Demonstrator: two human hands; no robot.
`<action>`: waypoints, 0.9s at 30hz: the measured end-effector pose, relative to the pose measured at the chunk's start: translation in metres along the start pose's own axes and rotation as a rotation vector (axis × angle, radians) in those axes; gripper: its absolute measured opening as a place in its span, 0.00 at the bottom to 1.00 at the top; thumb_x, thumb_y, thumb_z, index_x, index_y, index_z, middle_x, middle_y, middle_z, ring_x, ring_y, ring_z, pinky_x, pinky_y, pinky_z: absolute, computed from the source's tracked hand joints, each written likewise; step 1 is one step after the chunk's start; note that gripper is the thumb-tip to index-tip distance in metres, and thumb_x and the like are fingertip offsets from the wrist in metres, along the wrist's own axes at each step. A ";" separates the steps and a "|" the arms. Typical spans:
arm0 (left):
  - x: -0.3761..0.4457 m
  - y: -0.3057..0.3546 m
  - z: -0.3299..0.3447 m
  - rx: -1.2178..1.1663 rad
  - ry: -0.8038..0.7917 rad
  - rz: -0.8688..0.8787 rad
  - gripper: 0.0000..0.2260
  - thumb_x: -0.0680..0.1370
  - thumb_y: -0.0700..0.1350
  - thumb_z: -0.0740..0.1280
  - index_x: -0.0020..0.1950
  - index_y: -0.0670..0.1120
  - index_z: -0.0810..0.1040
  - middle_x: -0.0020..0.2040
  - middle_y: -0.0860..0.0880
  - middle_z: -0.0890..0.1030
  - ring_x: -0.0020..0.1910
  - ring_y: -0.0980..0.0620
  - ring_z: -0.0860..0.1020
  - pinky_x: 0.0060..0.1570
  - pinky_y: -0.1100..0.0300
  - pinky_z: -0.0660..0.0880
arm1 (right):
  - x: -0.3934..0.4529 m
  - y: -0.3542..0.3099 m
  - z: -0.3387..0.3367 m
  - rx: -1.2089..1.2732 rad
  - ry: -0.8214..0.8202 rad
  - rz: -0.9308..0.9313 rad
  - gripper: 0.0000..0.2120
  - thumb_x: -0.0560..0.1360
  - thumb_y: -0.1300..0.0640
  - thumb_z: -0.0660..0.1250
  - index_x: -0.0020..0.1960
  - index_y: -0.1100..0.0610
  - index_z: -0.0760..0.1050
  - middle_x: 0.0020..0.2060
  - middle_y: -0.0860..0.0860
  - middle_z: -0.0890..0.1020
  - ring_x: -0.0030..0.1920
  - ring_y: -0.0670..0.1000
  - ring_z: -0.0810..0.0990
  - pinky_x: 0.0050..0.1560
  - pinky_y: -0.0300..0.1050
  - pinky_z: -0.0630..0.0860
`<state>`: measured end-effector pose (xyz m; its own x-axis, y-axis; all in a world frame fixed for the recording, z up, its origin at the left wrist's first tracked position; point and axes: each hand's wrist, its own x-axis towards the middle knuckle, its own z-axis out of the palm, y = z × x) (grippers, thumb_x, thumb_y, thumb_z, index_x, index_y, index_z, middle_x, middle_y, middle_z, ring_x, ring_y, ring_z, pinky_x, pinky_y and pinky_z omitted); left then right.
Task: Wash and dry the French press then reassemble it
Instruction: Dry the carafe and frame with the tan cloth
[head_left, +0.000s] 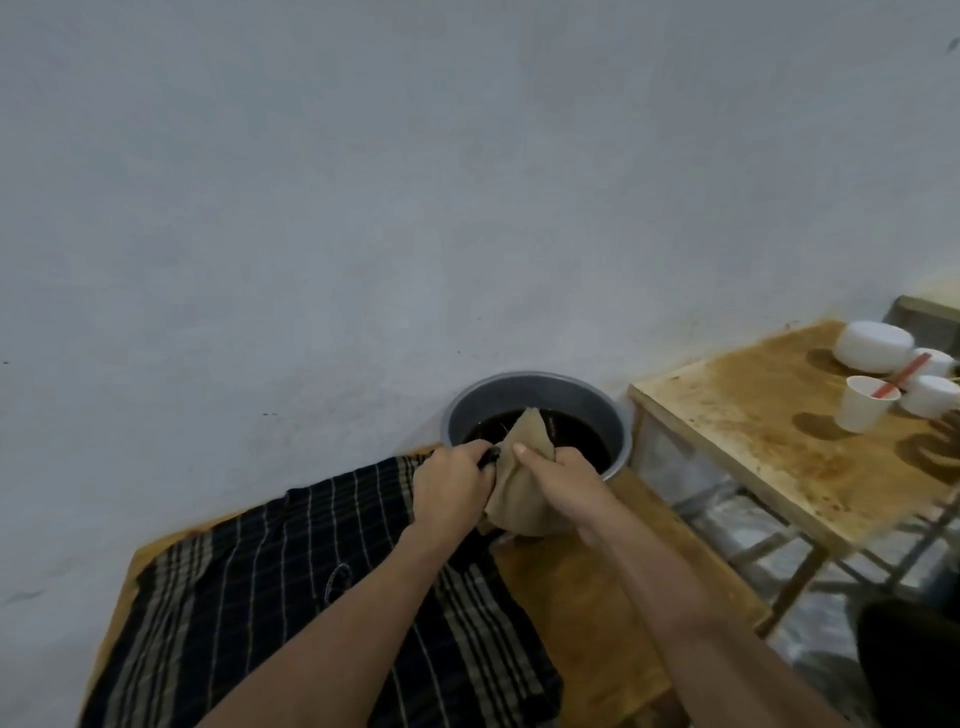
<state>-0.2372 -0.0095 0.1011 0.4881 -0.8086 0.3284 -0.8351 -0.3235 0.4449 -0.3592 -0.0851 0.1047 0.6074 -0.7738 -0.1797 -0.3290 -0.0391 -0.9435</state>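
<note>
2 hands meet right in front of the round grey metal basin (537, 395), which sits against the pale wall and holds dark liquid. Left hand (452, 480) curls tight round a small black part (490, 457), seemingly a piece of the French press, only its dark tip peeking out past the fingers. Right hand (558, 486) grips a crumpled beige cloth (519, 493), thumb laid flat on top, the cloth bunched over whatever it covers; what lies under it I cannot tell. Cloth and black part touch between the 2 hands. Below them a black checked fabric with pale stripes (291, 597) drapes over the near wooden table (582, 597). Off to the right, a stained wooden side table (753, 426) carries a white paper cup with a red stick (865, 408) and a cluster of white bowls (872, 345)
</note>
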 end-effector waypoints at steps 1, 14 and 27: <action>0.002 0.002 -0.002 -0.003 -0.039 -0.028 0.11 0.79 0.45 0.62 0.44 0.44 0.82 0.39 0.45 0.83 0.39 0.46 0.81 0.36 0.51 0.78 | 0.000 0.006 -0.003 -0.041 -0.066 -0.110 0.16 0.77 0.43 0.64 0.59 0.49 0.75 0.56 0.51 0.79 0.56 0.51 0.77 0.61 0.52 0.75; 0.010 0.019 -0.010 0.042 -0.221 -0.245 0.14 0.79 0.48 0.63 0.39 0.40 0.78 0.37 0.44 0.78 0.35 0.47 0.77 0.29 0.60 0.69 | -0.032 0.020 -0.002 0.245 0.110 -0.196 0.16 0.78 0.45 0.63 0.48 0.57 0.81 0.39 0.50 0.83 0.43 0.46 0.80 0.35 0.35 0.71; 0.018 0.015 -0.053 -0.311 -0.349 -0.426 0.22 0.80 0.48 0.63 0.26 0.45 0.66 0.21 0.50 0.68 0.21 0.55 0.66 0.23 0.63 0.61 | -0.028 0.003 -0.037 -0.055 -0.341 -0.461 0.10 0.71 0.51 0.73 0.52 0.50 0.79 0.45 0.45 0.85 0.47 0.44 0.84 0.43 0.37 0.80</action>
<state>-0.2278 -0.0034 0.1577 0.6063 -0.7698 -0.1993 -0.4472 -0.5373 0.7150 -0.4037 -0.0865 0.1173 0.8927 -0.4218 0.1588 -0.0064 -0.3641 -0.9313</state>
